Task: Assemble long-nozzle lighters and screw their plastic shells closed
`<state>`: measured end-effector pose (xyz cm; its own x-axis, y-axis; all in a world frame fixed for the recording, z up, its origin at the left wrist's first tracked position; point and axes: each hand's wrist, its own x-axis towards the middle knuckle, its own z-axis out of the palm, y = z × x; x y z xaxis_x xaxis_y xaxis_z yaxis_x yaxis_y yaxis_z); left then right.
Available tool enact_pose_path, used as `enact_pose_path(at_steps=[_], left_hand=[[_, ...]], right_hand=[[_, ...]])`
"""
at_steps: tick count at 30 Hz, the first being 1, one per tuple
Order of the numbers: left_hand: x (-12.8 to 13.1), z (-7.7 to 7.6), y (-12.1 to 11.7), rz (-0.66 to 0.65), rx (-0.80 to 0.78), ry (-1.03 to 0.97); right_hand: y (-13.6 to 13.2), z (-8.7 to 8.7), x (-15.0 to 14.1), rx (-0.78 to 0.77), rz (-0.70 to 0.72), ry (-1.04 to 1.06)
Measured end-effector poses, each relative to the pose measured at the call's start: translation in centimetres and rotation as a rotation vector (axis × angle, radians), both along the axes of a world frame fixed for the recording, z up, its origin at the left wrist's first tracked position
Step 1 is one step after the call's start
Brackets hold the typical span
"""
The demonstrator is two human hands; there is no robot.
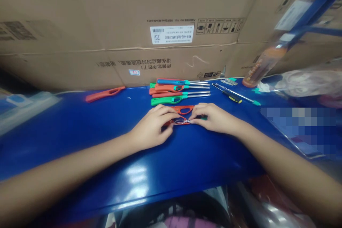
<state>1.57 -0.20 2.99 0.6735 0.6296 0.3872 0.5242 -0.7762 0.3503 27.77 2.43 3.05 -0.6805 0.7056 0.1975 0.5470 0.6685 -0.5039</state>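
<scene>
An orange-red half of a lighter casing (182, 109) lies on the blue table just beyond my fingertips. Nearer to me is a second orange casing half (184, 123) with thin pale wires (179, 122) along it. My left hand (155, 126) has thumb and fingers closed around the left end of this nearer half. At its right end, my right hand (210, 117) pinches the wires beside a small metal bit. Some teal shows under the right fingers; the left fingers cover part of the casing.
Several assembled long-neck lighters (167, 100) lie behind my hands. A lone red casing half (104, 94) is at left. A yellow-black screwdriver (232, 97), a metal lighter tube (244, 97) and a bottle (264, 65) are at right. A large cardboard box (128, 14) walls off the back.
</scene>
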Motion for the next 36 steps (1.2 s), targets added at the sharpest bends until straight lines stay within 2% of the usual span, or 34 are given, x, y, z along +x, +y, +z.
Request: enact_pose_path(at_steps=[7, 13, 21, 36], left_hand=[[3.3, -0.7, 0.9, 0.041, -0.021, 0.054], [3.4, -1.7, 1.3, 0.053, -0.054, -0.050], [3.5, -2.5, 1.5, 0.047, -0.110, -0.210], [3.3, -1.8, 0.6, 0.160, 0.106, -0.085]], right_hand=[[-0.3, 0.4, 0.3, 0.002, -0.030, -0.017], [-0.2, 0.8, 0.7, -0.011, 0.037, -0.012], [-0.3, 0.4, 0.5, -0.004, 0.061, 0.003], [-0.7, 0.5, 0.4, 0.061, 0.054, -0.084]])
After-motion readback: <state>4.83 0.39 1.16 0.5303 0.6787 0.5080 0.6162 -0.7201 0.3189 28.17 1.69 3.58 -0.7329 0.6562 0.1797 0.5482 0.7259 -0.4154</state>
